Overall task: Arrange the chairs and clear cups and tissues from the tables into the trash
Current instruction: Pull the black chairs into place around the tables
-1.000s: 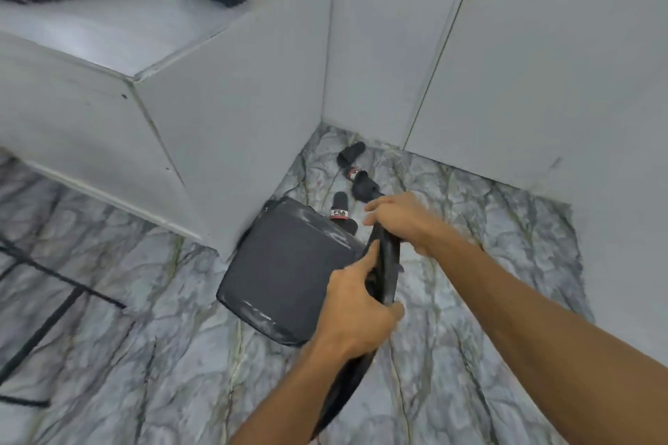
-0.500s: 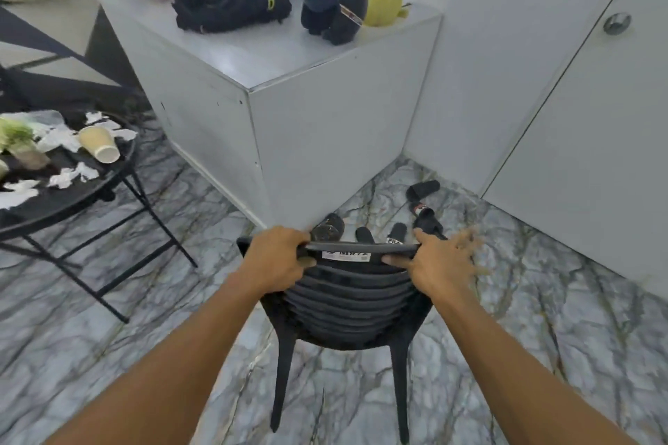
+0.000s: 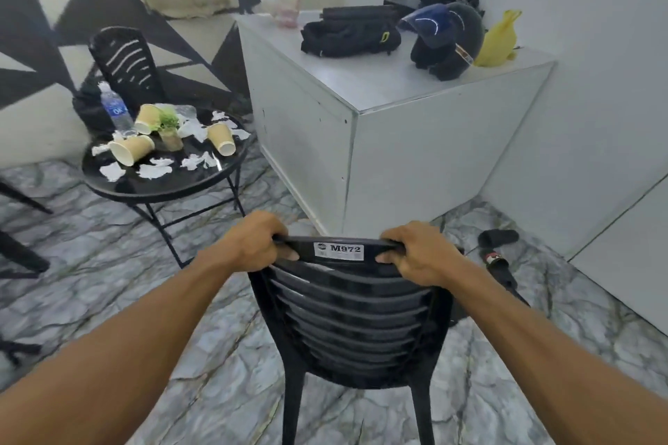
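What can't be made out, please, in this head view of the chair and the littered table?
1. Seat of the chair: head view, hidden behind its own backrest, which the left hand and right hand grip.
2. Print on the sticker below "M972": too small.
3. Label of the water bottle: blurred.
4. The black furniture at the left edge: cut off by the frame.
5. A trash bin: nowhere in view.
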A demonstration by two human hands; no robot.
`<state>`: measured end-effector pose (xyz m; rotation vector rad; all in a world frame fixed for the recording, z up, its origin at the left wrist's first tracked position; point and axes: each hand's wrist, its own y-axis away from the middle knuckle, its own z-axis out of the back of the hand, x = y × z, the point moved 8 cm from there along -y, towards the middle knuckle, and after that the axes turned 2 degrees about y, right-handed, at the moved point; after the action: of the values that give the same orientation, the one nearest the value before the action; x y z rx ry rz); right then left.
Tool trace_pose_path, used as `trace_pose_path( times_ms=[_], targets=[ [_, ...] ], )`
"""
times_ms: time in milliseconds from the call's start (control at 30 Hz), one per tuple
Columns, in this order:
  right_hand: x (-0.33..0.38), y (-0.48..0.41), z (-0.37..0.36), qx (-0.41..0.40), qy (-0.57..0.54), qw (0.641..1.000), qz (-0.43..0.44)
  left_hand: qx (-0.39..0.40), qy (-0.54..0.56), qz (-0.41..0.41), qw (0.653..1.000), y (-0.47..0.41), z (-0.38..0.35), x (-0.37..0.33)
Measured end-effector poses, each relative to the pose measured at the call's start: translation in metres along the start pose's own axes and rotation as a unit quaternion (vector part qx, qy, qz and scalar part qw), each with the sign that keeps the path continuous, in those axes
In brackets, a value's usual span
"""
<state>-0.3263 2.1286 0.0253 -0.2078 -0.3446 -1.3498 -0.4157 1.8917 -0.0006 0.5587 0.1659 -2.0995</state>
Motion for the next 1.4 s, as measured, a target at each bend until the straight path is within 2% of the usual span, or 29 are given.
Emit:
trace_pose_path(
  times_ms=[100, 300, 467, 567, 633, 700, 733, 800, 867, 1000, 1133, 1400],
  targets=[
    [0.050, -0.062, -0.003, 0.009, -0.007, 0.999, 0.043, -0.073, 0.030, 0.035, 0.996, 0.029, 0.041, 0.055],
    [0.145, -0.171, -0.038, 0.031, -0.016, 0.991, 0.126, -0.222, 0.014, 0.110, 0.969, 0.087, 0.101, 0.170],
    [0.197, -0.227, -0.044, -0.014, 0.024, 0.976, 0.216, -0.337, -0.068, 0.087, 0.935, 0.109, 0.137, 0.216],
    [0.208, -0.241, -0.059, -0.053, 0.059, 0.965, 0.248, -0.364, -0.090, 0.063, 0.925, 0.122, 0.132, 0.228],
    [0.208, -0.248, -0.081, -0.050, 0.074, 0.963, 0.254, -0.375, -0.098, 0.081, 0.918, 0.129, 0.113, 0.236],
    [0.197, -0.255, -0.115, -0.012, 0.103, 0.969, 0.225, -0.363, -0.099, 0.122, 0.918, 0.128, 0.082, 0.244],
    [0.186, -0.259, -0.133, 0.019, 0.107, 0.976, 0.191, -0.332, -0.092, 0.150, 0.927, 0.122, 0.062, 0.249],
    [0.158, -0.268, -0.163, 0.090, 0.063, 0.987, 0.114, -0.211, -0.079, 0.219, 0.949, 0.103, 0.016, 0.258],
    [0.143, -0.275, -0.181, 0.125, 0.025, 0.987, 0.096, -0.141, -0.092, 0.237, 0.957, 0.089, -0.009, 0.263],
    [0.140, -0.282, -0.188, 0.132, 0.046, 0.981, 0.136, -0.093, -0.075, 0.262, 0.957, 0.079, -0.010, 0.284],
    [0.141, -0.286, -0.189, 0.111, 0.067, 0.983, 0.133, -0.071, -0.056, 0.289, 0.953, 0.074, -0.014, 0.296],
    [0.143, -0.285, -0.191, 0.086, 0.074, 0.984, 0.138, -0.072, -0.049, 0.300, 0.950, 0.078, -0.018, 0.298]
  ],
)
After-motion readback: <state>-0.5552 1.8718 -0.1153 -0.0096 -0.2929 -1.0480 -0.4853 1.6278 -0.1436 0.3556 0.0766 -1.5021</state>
